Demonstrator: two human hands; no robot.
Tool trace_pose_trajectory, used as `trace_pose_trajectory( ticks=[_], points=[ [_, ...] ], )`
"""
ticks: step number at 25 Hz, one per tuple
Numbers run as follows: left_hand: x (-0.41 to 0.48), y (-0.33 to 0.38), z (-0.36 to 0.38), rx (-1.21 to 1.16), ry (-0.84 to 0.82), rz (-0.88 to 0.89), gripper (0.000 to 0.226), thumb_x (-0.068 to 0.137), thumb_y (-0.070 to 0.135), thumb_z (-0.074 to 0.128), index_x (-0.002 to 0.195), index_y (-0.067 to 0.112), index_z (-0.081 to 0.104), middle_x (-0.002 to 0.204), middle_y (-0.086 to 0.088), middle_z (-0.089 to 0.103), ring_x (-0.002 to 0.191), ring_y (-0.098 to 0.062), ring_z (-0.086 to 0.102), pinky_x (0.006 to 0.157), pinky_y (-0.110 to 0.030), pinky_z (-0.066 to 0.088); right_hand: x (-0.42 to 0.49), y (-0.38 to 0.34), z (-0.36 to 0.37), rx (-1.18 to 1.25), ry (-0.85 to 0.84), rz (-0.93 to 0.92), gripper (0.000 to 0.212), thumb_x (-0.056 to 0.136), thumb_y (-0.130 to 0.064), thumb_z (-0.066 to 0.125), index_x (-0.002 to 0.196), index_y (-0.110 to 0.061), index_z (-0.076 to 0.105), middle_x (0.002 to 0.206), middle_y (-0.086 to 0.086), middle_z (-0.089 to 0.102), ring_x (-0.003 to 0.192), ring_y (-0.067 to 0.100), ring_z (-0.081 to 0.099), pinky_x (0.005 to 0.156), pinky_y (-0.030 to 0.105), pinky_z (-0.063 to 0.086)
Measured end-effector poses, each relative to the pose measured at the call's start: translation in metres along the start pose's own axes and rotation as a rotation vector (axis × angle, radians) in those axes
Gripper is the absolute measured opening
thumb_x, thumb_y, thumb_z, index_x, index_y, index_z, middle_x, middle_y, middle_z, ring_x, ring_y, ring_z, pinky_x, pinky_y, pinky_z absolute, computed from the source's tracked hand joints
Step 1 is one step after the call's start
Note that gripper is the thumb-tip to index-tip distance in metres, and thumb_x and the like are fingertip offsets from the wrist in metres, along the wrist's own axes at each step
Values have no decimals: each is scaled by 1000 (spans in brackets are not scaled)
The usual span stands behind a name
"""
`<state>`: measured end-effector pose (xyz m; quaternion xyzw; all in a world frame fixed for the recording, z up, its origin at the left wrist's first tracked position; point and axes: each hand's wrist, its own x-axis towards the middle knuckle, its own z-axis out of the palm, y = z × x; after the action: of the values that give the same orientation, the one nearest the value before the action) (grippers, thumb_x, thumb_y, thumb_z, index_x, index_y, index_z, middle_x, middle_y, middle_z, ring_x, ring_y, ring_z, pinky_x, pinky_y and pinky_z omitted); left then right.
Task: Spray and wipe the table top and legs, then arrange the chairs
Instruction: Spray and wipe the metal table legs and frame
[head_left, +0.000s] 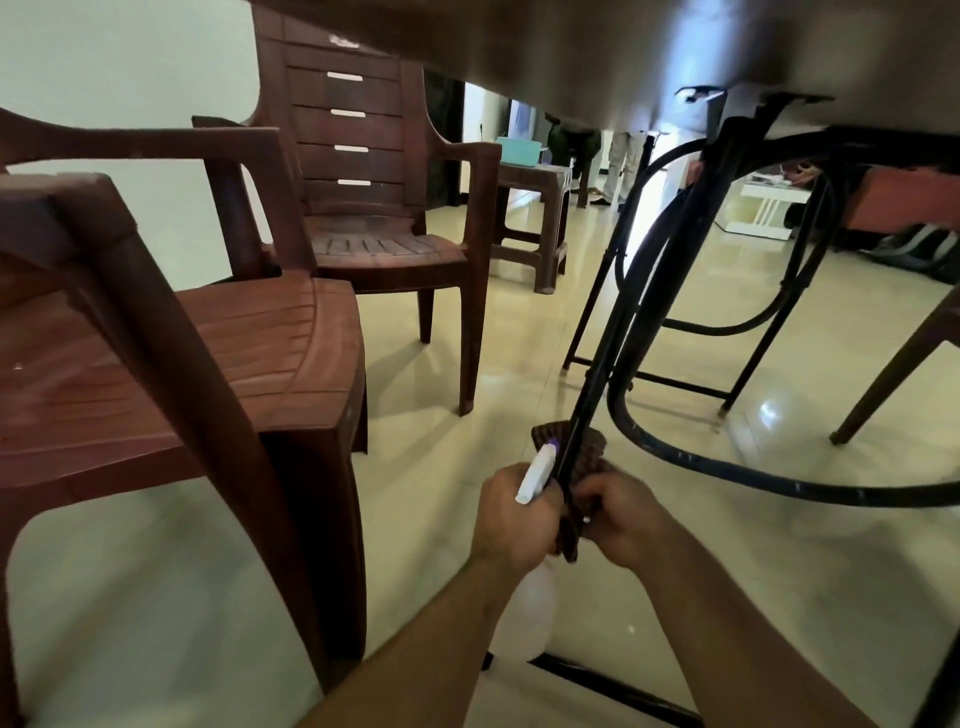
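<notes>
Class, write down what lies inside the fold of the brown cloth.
A black table leg runs down into the cloth, which the right hand grips around it. The stretch of leg inside the fold is covered and cannot be seen.

Dim underside, floor (519, 332) glare, wide-angle edge warp.

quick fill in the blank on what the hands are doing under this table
1. The left hand grips a white spray ____.
2. The right hand holds a brown ____ around the black table leg.
3. Two brown plastic ____ stand left of that leg.
Missing: bottle; cloth; chairs.
</notes>
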<state>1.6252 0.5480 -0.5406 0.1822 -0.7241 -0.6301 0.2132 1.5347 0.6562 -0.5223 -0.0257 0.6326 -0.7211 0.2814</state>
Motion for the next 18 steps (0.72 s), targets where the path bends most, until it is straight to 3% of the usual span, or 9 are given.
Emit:
trace_pose_trajectory(
  ticks=[2,4,7,10,12,14,18],
  points=[
    [-6,-12,-4,9,-26,-50,20,77,12,51,60,3,48,55,-23,51,44,-29,51,43,-32,41,3,-11,-4,94,-74,-116,58,81,17,37,121,-13,65,104,17,71,93,30,69,82,45,52],
    [-10,-20,-8,46,-12,-53,18,75,14,50,59,5,47,53,-16,50,43,-30,49,44,-35,41,6,-9,-3,87,-97,-161,64,82,19,37,131,-14,62,117,19,70,109,34,67,92,49,51],
    [-18,-36,-5,114,-45,-78,19,71,21,50,64,3,54,57,-18,55,43,-32,49,43,-45,48,6,9,-3,-153,-33,-62,64,82,21,39,132,-12,61,117,15,71,112,37,64,94,52,53],
    [-29,-53,-3,160,-47,-159,16,70,22,49,62,8,47,59,-12,53,49,-37,49,48,-50,52,4,4,-4,-47,-40,-109,60,81,21,37,128,-9,60,115,27,69,110,45,65,98,60,50],
    [-37,-67,-7,181,-58,-265,21,70,23,49,71,4,58,70,-17,64,54,-41,58,49,-44,53,2,0,1,26,-40,-147,59,80,20,37,124,-10,61,115,32,67,109,49,64,97,63,49],
    [-47,-82,-14,189,-90,-358,16,69,24,50,69,9,57,69,-13,61,51,-34,56,49,-37,50,2,7,1,18,-51,-138,59,78,19,38,126,-9,60,114,33,65,111,51,62,99,67,46],
    [-61,-102,-25,258,-134,-453,20,72,24,50,79,9,61,79,-17,68,50,-32,58,49,-37,51,5,15,1,24,-18,-126,58,78,17,39,126,-8,60,113,34,66,112,52,61,100,70,44]
  ],
)
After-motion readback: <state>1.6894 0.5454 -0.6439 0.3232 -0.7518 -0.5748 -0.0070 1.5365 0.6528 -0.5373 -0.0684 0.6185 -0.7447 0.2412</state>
